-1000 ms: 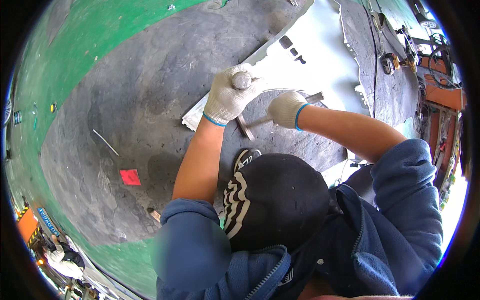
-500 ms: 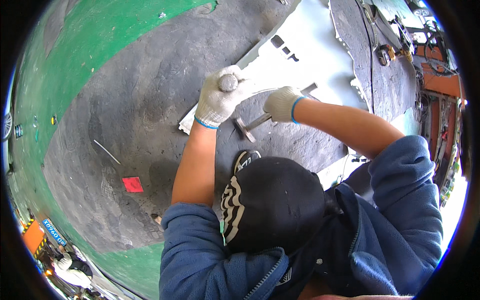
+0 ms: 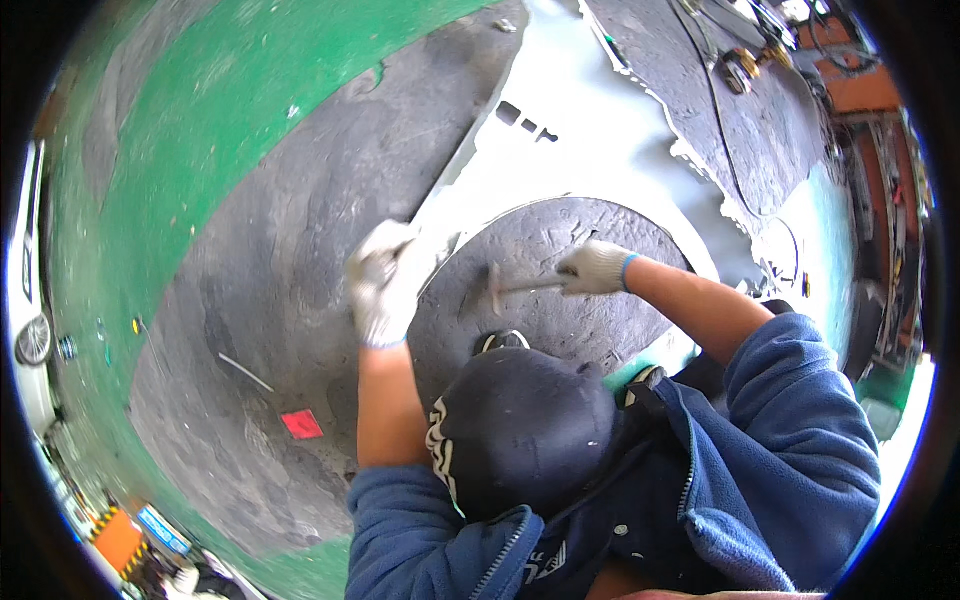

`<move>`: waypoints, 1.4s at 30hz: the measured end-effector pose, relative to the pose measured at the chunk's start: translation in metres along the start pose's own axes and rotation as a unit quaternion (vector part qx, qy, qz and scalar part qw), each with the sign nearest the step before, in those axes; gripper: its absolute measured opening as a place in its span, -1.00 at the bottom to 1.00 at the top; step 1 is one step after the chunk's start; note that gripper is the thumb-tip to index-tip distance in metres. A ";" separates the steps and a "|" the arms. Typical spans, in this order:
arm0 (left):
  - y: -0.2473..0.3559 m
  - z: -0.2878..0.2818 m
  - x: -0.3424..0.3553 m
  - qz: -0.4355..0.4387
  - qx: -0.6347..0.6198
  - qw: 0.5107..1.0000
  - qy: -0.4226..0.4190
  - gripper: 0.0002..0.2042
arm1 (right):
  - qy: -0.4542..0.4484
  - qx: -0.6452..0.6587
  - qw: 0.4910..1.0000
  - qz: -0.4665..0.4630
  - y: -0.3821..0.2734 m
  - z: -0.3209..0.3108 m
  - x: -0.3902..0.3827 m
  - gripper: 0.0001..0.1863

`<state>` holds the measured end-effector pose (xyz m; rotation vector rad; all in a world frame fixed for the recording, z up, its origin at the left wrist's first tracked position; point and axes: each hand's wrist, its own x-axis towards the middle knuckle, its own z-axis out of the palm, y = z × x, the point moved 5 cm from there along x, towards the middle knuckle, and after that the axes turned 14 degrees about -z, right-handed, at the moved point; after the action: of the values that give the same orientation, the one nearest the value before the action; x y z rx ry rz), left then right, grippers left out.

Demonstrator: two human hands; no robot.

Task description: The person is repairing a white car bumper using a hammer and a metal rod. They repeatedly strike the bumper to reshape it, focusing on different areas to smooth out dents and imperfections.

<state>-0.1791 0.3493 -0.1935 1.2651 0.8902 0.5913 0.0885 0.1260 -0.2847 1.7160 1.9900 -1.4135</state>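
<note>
My left hand [image 3: 385, 285], in a white knit glove, is closed at the lower left end of a white car fender [image 3: 590, 120]. A rounded grey metal piece [image 3: 376, 266] shows in its grip, smeared by motion. My right hand [image 3: 597, 267], gloved too, is wrapped round the handle of a hammer [image 3: 496, 290]. The hammer lies level, its head to the left, above the dark mat inside the fender's curved wheel arch. The head appears apart from the fender. The left glove hides the fender's end.
A dark worn mat [image 3: 240, 330] covers part of the green floor [image 3: 130, 250]. On it lie a red square [image 3: 302, 425] and a thin white stick [image 3: 246, 372]. A power tool [image 3: 740, 70] and a black cable [image 3: 722, 130] lie beyond the fender. My knees, in black, are close below.
The view has shifted. My left hand has moved left and nearer along the fender toward its end. The hammer in my right hand has turned from slanting to nearly level.
</note>
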 end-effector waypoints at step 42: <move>0.570 0.297 -0.055 0.312 0.432 0.845 0.057 -0.64 | 0.224 0.030 0.969 0.101 0.239 -0.039 -0.314 -0.60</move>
<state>0.0890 0.2705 0.3878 2.4171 0.8574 0.8115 0.4093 -0.0870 -0.1896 2.3597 1.9028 -1.1017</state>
